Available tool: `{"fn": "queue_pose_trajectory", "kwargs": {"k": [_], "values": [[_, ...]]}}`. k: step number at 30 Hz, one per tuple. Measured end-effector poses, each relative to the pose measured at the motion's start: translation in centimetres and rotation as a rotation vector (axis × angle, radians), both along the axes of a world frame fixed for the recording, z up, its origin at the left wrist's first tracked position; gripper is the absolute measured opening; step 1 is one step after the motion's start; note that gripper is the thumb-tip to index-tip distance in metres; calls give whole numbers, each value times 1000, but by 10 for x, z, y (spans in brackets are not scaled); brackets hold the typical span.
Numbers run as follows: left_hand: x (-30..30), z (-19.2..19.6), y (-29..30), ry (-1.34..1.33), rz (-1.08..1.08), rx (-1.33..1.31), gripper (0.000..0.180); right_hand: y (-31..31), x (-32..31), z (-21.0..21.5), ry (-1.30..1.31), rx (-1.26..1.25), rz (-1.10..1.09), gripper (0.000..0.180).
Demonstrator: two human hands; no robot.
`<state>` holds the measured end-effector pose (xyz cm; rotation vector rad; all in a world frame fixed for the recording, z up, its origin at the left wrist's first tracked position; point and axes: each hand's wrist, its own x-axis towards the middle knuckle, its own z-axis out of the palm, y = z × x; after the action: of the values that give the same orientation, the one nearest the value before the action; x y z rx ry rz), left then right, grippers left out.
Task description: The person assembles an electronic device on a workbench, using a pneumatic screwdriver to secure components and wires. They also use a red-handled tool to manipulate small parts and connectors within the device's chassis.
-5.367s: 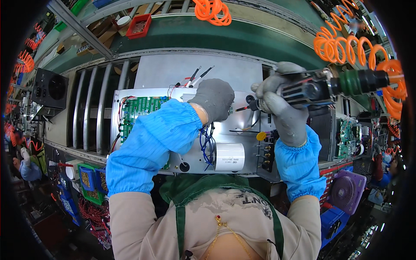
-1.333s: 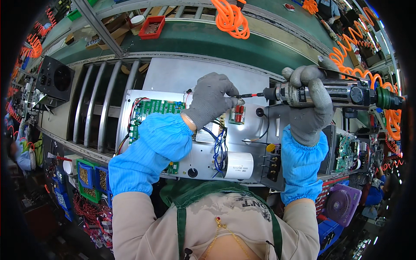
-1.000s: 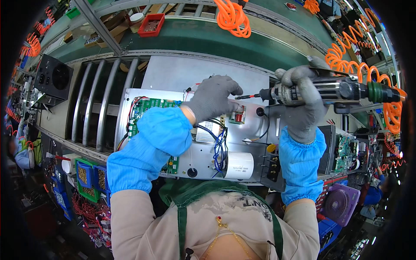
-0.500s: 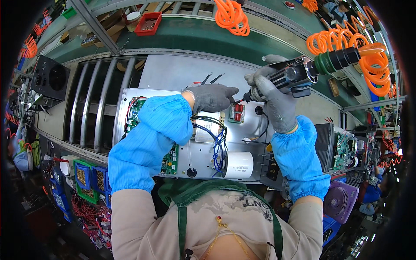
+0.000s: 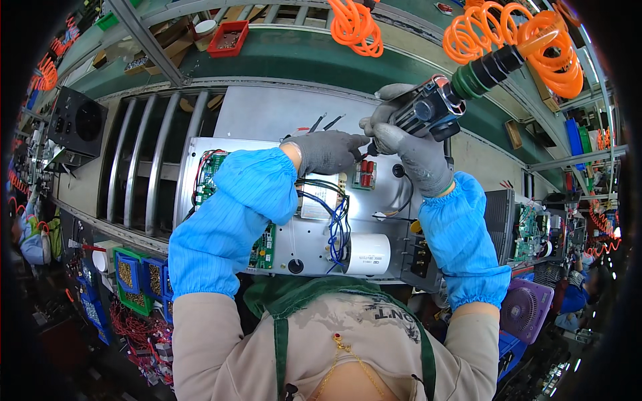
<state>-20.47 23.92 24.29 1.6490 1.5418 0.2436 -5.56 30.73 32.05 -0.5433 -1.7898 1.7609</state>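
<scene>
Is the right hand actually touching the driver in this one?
Touching. The head view shows the gloved right hand wrapped around the body of the driver, with no gap between them.

Worn on the head, a wide fisheye camera faces steeply down past the beige cloth top [image 5: 307, 341] onto the silvery rectangular metal chassis [image 5: 371, 210] close below, bending straight edges.

My left hand [image 5: 326, 154] and right hand [image 5: 420, 158], close together.
Watching remotely, I see my left fingers [image 5: 354, 142] stretched toward the right hand, its own curled.
</scene>
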Motion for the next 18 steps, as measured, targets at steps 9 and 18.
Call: {"fn": "queue_pose_trajectory", "kwargs": {"k": [9, 18], "values": [[12, 15, -9, 236, 132, 104, 41, 3, 1, -8, 94, -67, 26, 47], [10, -7, -4, 349, 156, 234, 40, -16, 29, 23, 262, -18, -151, 45]]}}
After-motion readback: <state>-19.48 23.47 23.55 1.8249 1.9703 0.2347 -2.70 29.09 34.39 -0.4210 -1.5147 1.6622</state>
